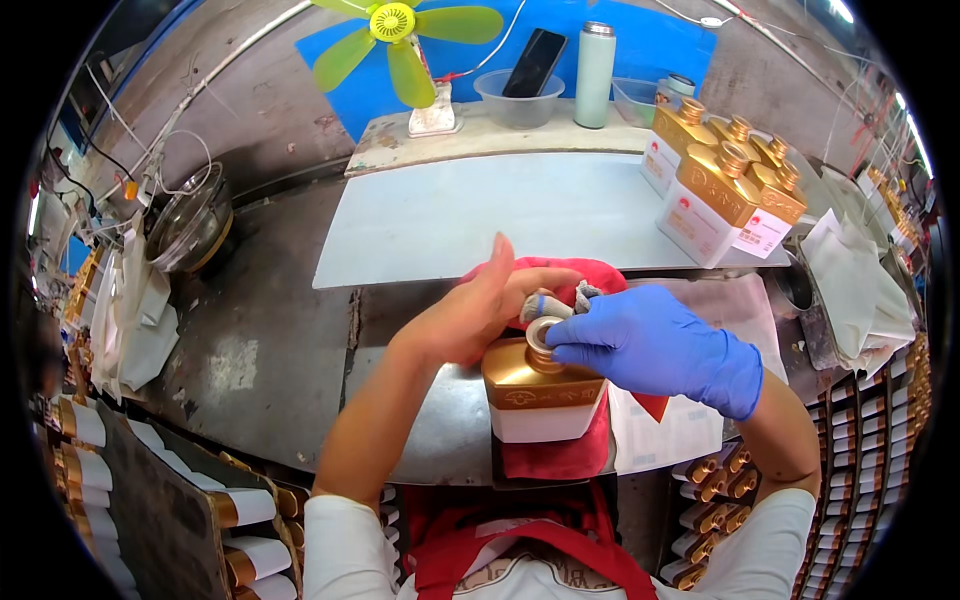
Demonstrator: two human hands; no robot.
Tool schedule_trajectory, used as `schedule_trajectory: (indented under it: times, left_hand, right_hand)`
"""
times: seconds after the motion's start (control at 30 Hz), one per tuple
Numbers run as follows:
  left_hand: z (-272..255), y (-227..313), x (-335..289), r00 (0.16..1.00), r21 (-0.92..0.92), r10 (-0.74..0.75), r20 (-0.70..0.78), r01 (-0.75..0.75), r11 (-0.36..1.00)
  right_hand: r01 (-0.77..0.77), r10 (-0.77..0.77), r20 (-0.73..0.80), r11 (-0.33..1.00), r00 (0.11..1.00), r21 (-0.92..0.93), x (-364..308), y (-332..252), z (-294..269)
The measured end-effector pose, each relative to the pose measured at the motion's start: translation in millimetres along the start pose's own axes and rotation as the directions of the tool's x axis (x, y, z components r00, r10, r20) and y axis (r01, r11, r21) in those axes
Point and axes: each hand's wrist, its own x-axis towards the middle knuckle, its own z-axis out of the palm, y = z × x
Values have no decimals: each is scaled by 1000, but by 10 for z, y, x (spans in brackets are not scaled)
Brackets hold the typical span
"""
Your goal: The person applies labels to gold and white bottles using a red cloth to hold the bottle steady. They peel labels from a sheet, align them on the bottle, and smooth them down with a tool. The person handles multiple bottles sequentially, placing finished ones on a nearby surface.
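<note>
A flask-shaped bottle [545, 385] with gold shoulders and a white lower body stands in front of me on a folded red cloth [560, 458]. Its round neck is uncapped. My right hand [660, 345], in a blue glove, has its fingers closed at the right side of the neck. Behind and left of the neck is my bare left hand [480, 310], thumb raised and fingers stretched to the right. Greyish wrapping [545, 306] shows at its fingertips, close to the glove. Some left fingertips are hidden.
Several similar gold-and-white bottles [705, 205] stand at the back right on a pale board [490, 210]. Behind it are a green fan [395, 50], a phone [535, 62] in a clear bowl and a pale green flask [595, 75]. Racks of bottles [860, 460] flank me.
</note>
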Motion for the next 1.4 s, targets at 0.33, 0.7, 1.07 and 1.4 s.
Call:
schedule_trajectory:
  times: [0.33,0.7,1.07,1.4]
  left_hand:
    - [-8,89,367,968,63,-186,167,178,982]
    - [-12,-242,-352,943,120,196,-268,-169,978]
    - [729,-688,-553,650,975,741,-169,1,222]
    - [797,-937,-380,538,947,843,-5,274,-169]
  right_hand:
    - [-89,89,110,996,990,-5,79,44,-125]
    - [-26,27,-80,1000,996,15,170,243,81]
    - [-114,147,-123,965,982,238,220,273,185]
    - [-54,63,-108,995,992,84,158,181,118]
